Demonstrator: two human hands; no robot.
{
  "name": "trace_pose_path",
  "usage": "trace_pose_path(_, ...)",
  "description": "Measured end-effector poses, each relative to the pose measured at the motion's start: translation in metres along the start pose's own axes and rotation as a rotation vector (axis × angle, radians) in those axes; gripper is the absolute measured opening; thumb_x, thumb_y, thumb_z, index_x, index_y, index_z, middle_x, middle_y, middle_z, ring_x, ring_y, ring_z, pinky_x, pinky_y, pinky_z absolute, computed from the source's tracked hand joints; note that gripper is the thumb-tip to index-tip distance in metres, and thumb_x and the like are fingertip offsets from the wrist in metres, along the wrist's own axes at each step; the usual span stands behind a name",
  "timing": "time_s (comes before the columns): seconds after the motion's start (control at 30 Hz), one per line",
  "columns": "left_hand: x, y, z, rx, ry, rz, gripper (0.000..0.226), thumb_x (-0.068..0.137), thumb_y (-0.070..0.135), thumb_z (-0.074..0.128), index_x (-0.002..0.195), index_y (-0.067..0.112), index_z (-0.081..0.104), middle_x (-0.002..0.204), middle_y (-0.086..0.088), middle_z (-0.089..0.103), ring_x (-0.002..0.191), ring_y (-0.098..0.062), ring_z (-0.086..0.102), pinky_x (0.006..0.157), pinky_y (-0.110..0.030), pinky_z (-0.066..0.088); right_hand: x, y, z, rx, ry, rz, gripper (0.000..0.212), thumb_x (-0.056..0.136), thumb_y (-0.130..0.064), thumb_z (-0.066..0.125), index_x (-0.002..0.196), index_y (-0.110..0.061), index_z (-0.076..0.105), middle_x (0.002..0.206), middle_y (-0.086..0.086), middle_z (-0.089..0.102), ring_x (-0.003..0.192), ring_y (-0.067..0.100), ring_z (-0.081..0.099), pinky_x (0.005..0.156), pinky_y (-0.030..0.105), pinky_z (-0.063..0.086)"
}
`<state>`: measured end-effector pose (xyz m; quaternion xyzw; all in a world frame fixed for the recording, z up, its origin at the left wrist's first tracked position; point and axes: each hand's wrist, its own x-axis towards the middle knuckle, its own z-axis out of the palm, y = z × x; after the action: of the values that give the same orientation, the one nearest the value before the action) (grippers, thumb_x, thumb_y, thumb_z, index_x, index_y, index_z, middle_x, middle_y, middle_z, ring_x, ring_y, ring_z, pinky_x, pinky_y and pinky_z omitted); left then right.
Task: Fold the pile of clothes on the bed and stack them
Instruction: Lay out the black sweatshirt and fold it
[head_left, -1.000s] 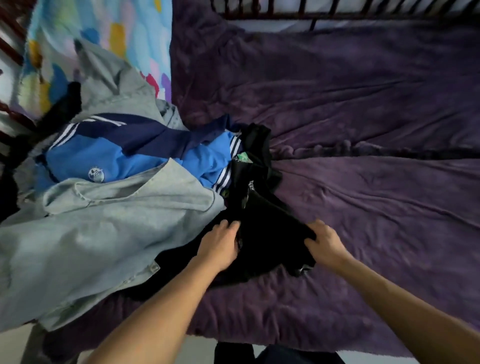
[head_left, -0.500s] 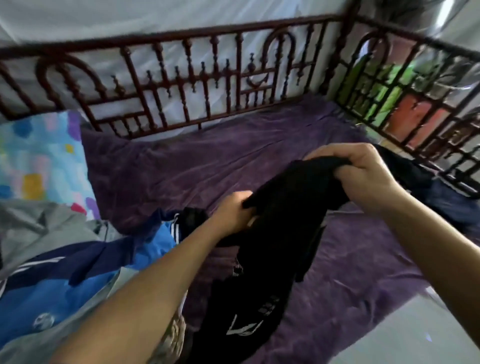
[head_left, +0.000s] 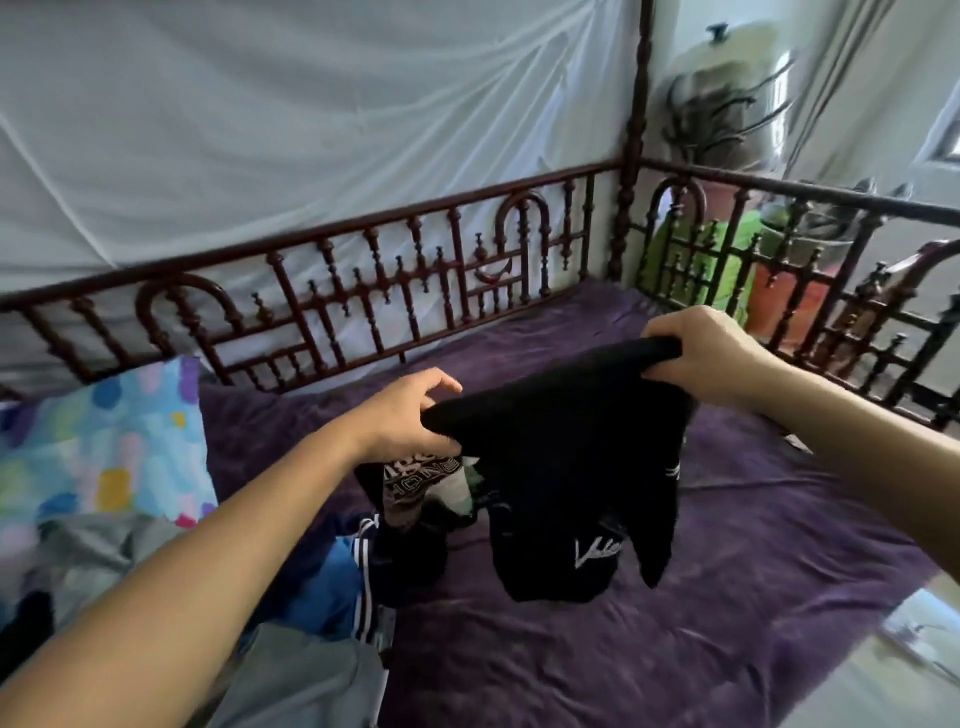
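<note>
A plush purple blanket (head_left: 597, 649) covers the bed under me, ringed by a turned dark wooden rail (head_left: 363, 291). Rumpled grey and blue clothes (head_left: 311, 597) lie at my left, partly cut off. I hold a limp black garment (head_left: 566, 467) up above the bed, my left hand (head_left: 410, 421) and right hand (head_left: 711, 353) each gripping its top edge; its white lettering is unreadable.

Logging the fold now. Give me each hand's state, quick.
Left hand: closed on the top edge of the black garment.
Right hand: closed on the same garment's other end, holding it up above the bed.
</note>
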<state>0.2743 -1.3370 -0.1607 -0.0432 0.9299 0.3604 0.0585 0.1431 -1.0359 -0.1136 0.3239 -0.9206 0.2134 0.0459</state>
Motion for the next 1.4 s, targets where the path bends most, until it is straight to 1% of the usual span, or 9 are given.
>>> trace_pose_path(0.2,-0.023,0.000,-0.010,0.408,0.086,-0.118,0.022,0.079,0.033,0.073,0.081,0.012,0.065,0.078,-0.001,0.061,0.074,-0.018,0.057,0.067,-0.034,0.045,0.002,0.001,-0.033,0.368,0.118,-0.020,0.023,0.072,0.008,0.066,0.069,-0.014,0.062,0.062,0.002,0.056,0.058,0.013,0.052,0.051,0.020,0.041)
trace_pose_path(0.37,-0.022,0.028,-0.007,0.064,0.475,-0.077,0.030,0.088,0.020,0.065,0.064,0.014,0.048,0.058,0.002,0.047,0.052,-0.012,0.046,0.049,-0.027,0.030,0.000,0.006,-0.045,0.668,-0.324,0.022,0.031,0.070,-0.014,0.081,0.097,-0.025,0.072,0.095,-0.006,0.073,0.086,0.011,0.069,0.076,0.022,0.053)
trace_pose_path(0.5,-0.019,0.062,-0.010,-0.022,0.569,0.085,0.042,0.088,0.023,0.068,0.061,0.018,0.037,0.054,0.006,0.035,0.043,-0.003,0.032,0.048,-0.025,0.026,-0.011,0.008,-0.023,0.595,-0.603,0.084,0.044,0.054,-0.039,0.085,0.091,-0.018,0.077,0.093,0.000,0.076,0.081,0.014,0.072,0.067,0.018,0.055)
trace_pose_path(0.7,-0.039,0.054,-0.023,0.583,0.300,-0.081,0.043,0.059,0.042,0.086,0.065,0.031,0.045,0.073,0.005,0.056,0.074,-0.019,0.056,0.063,-0.035,0.043,-0.020,0.036,-0.029,0.848,-0.156,0.162,0.016,0.071,-0.018,0.081,0.085,-0.011,0.075,0.075,0.008,0.074,0.066,0.022,0.071,0.055,0.024,0.055)
trace_pose_path(0.8,-0.045,0.031,-0.013,0.763,0.404,-0.246,0.029,0.071,0.032,0.076,0.060,0.028,0.050,0.077,-0.003,0.060,0.088,-0.031,0.063,0.065,-0.034,0.047,-0.022,0.027,-0.042,0.782,-0.017,-0.055,0.004,0.080,-0.018,0.076,0.083,-0.021,0.076,0.076,0.004,0.073,0.070,0.016,0.068,0.066,0.028,0.058)
trace_pose_path(1.03,-0.050,-0.014,-0.042,0.054,0.971,-0.331,0.018,0.079,0.002,0.068,0.081,0.014,0.055,0.082,-0.012,0.060,0.082,-0.028,0.060,0.067,-0.032,0.041,-0.034,-0.003,-0.062,0.941,0.127,-0.070,0.011,0.088,-0.023,0.067,0.087,-0.025,0.078,0.085,0.002,0.075,0.082,0.018,0.073,0.073,0.029,0.060)
trace_pose_path(1.13,-0.053,-0.008,-0.064,-0.038,0.919,-0.153,0.019,0.085,-0.003,0.058,0.083,0.016,0.059,0.085,-0.017,0.064,0.080,-0.023,0.059,0.070,-0.039,0.047,-0.045,-0.005,-0.075,0.992,-0.066,0.041,0.013,0.085,-0.024,0.071,0.091,-0.014,0.076,0.091,0.012,0.075,0.084,0.026,0.073,0.065,0.028,0.060)
trace_pose_path(1.23,-0.053,0.009,-0.092,0.212,0.973,-0.008,0.018,0.088,0.002,0.053,0.082,0.008,0.069,0.083,-0.026,0.067,0.080,-0.029,0.064,0.067,-0.040,0.045,-0.056,-0.009,-0.090,0.800,-0.336,0.139,0.047,0.071,-0.040,0.077,0.098,-0.003,0.072,0.094,0.016,0.074,0.085,0.030,0.073,0.072,0.035,0.061)
trace_pose_path(1.4,-0.053,0.023,-0.138,0.517,1.045,0.092,0.033,0.083,0.014,0.043,0.087,-0.007,0.067,0.088,-0.035,0.065,0.086,-0.049,0.062,0.071,-0.046,0.044,-0.073,-0.043,-0.084,0.754,-0.482,0.089,0.047,0.076,-0.045,0.068,0.096,-0.004,0.072,0.098,0.021,0.072,0.087,0.036,0.071,0.074,0.040,0.060)
